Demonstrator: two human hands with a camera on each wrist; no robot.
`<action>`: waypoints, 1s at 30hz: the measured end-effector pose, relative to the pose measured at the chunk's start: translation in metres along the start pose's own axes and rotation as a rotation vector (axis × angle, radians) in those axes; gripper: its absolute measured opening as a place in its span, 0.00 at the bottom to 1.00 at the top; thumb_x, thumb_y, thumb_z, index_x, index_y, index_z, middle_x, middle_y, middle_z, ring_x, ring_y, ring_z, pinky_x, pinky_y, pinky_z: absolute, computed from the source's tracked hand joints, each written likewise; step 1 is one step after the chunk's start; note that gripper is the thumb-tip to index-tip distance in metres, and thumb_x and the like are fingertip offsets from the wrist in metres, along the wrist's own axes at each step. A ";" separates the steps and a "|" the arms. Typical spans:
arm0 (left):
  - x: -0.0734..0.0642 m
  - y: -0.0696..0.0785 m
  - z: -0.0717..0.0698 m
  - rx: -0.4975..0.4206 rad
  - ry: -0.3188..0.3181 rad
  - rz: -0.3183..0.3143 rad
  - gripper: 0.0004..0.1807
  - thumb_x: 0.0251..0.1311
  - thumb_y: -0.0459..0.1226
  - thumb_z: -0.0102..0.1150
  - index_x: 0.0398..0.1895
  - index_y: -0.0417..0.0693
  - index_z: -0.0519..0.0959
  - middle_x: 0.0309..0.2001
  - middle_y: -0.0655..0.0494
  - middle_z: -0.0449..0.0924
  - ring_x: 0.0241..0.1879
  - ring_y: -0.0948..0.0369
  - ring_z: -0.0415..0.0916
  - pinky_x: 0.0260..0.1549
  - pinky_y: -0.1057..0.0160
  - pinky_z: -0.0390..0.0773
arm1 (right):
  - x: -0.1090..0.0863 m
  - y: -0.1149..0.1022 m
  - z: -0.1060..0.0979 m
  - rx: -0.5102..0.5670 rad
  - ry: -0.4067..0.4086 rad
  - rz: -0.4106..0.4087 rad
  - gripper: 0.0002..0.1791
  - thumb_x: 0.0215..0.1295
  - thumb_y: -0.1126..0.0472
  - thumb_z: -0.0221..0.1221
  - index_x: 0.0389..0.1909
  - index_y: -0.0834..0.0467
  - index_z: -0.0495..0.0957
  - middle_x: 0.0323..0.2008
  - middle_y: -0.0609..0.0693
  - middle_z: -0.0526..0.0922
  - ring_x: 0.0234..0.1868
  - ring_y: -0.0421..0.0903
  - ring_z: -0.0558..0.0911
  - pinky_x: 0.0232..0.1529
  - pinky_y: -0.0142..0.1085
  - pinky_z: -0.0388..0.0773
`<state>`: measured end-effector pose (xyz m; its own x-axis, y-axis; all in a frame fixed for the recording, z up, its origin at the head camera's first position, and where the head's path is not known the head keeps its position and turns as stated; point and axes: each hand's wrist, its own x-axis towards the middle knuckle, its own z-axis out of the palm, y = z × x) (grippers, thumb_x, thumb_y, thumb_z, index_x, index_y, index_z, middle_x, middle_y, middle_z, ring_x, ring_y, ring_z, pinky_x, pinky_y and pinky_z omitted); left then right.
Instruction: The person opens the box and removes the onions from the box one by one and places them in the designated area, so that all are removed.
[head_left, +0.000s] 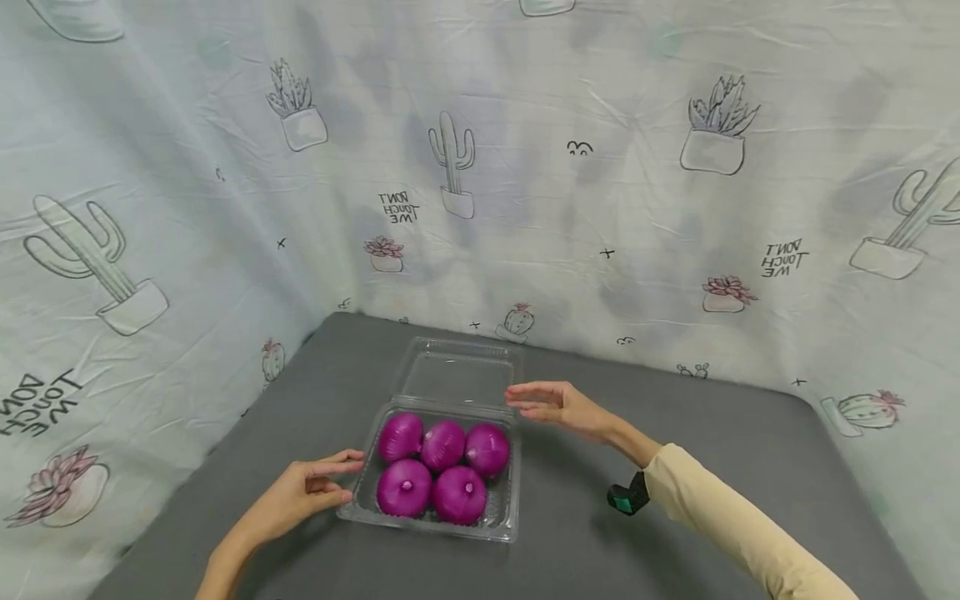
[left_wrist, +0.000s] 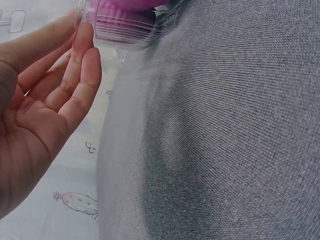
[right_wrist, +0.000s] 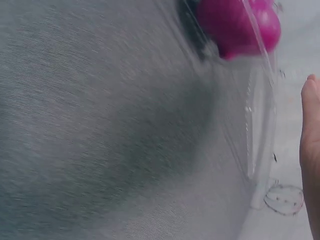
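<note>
Head view: five purple onions [head_left: 444, 450] sit in a clear tray [head_left: 513, 504] on the grey surface [head_left: 585, 533], lid [head_left: 453, 377] laid back behind them. Left hand [head_left: 296, 496] has relaxed, uncurled fingers at the tray's left rim; right hand [head_left: 573, 412] hangs loose by the lid, holding nothing.

Left wrist view: fingertips right at the plastic. A careless nudge could slide the tray, I reckon.

Right wrist view: just fingers, apart from the tray. Yanking the lid crooked might flex it and jostle the onions.
</note>
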<state>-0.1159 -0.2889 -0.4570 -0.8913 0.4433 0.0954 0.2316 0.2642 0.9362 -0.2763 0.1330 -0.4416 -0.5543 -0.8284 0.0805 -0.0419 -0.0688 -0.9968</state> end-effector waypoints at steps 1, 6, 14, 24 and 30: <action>0.000 0.000 0.000 -0.007 -0.003 0.007 0.23 0.62 0.30 0.60 0.58 0.24 0.71 0.62 0.24 0.61 0.33 0.62 0.80 0.31 0.64 0.79 | -0.001 0.000 0.003 0.004 -0.029 0.010 0.25 0.69 0.72 0.52 0.66 0.72 0.62 0.66 0.68 0.64 0.67 0.64 0.61 0.62 0.53 0.62; -0.003 -0.001 -0.002 -0.042 -0.023 0.036 0.23 0.63 0.28 0.58 0.58 0.21 0.69 0.64 0.46 0.69 0.32 0.61 0.79 0.29 0.64 0.78 | -0.003 -0.001 0.015 -0.028 -0.207 0.063 0.27 0.64 0.72 0.59 0.63 0.73 0.66 0.65 0.69 0.65 0.66 0.56 0.66 0.62 0.54 0.62; -0.003 -0.005 -0.003 -0.073 -0.027 0.025 0.23 0.63 0.28 0.58 0.57 0.19 0.68 0.63 0.56 0.71 0.31 0.65 0.78 0.30 0.66 0.78 | 0.026 -0.010 0.010 -0.060 -0.369 0.167 0.26 0.61 0.76 0.58 0.61 0.75 0.67 0.64 0.67 0.67 0.66 0.56 0.67 0.56 0.48 0.72; -0.001 -0.010 -0.002 -0.129 -0.052 0.042 0.23 0.63 0.26 0.56 0.58 0.17 0.66 0.62 0.72 0.70 0.33 0.67 0.78 0.31 0.68 0.77 | 0.069 -0.015 0.015 -0.216 -0.537 0.262 0.31 0.57 0.79 0.61 0.64 0.70 0.67 0.66 0.59 0.67 0.69 0.43 0.63 0.64 0.40 0.65; 0.000 -0.010 -0.002 -0.109 -0.031 0.048 0.23 0.63 0.27 0.56 0.57 0.18 0.67 0.62 0.72 0.70 0.34 0.67 0.78 0.32 0.69 0.77 | 0.077 -0.016 0.027 -0.371 -0.595 0.289 0.30 0.53 0.77 0.66 0.60 0.68 0.72 0.62 0.55 0.72 0.63 0.38 0.69 0.59 0.34 0.68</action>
<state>-0.1189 -0.2929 -0.4656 -0.8671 0.4802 0.1322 0.2287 0.1479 0.9622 -0.2960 0.0548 -0.4197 -0.0480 -0.9526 -0.3004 -0.2983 0.3007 -0.9059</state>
